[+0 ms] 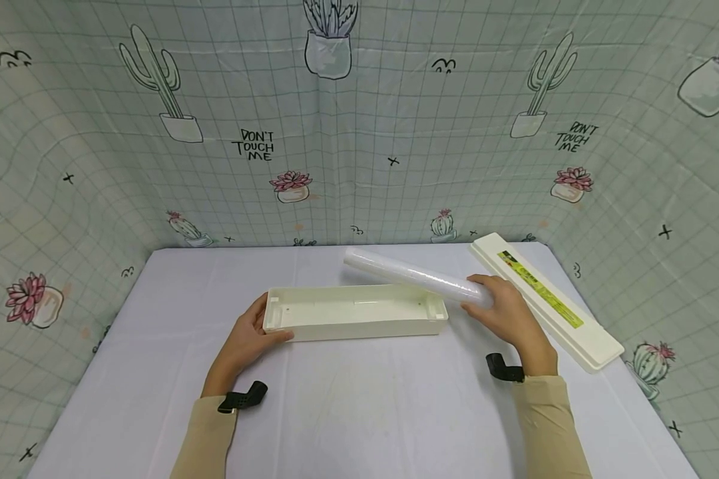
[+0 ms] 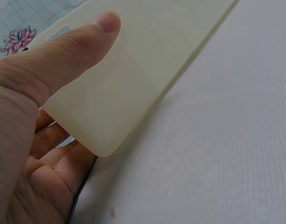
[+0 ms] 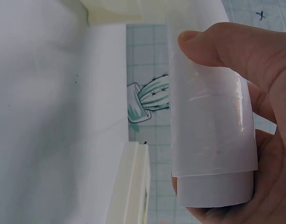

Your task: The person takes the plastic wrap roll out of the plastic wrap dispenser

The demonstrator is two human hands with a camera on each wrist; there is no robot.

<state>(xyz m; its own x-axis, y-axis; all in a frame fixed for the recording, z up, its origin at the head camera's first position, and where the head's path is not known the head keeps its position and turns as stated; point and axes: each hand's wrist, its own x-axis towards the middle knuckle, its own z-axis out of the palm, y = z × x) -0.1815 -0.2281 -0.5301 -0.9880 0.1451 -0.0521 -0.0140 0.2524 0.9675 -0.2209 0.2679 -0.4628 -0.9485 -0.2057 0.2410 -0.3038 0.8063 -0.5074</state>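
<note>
Roll (image 1: 413, 273) gripped by right hand (image 1: 508, 316) near lid (image 1: 545, 295); left hand (image 1: 248, 342) gripping box (image 1: 359, 330); backdrop (image 1: 347, 126) behind.

My sleeves are plain tan cloth: the left sleeve (image 1: 205, 436) at the lower left of the head view, the right sleeve (image 1: 551, 426) at the lower right, lightly creased, both reaching my wrists. By each cuff I wear a matt black, bent block, the left wrist piece (image 1: 244, 398) and the right wrist piece (image 1: 503, 367). My left hand (image 1: 250, 338) and right hand (image 1: 506, 309) are bare.
</note>
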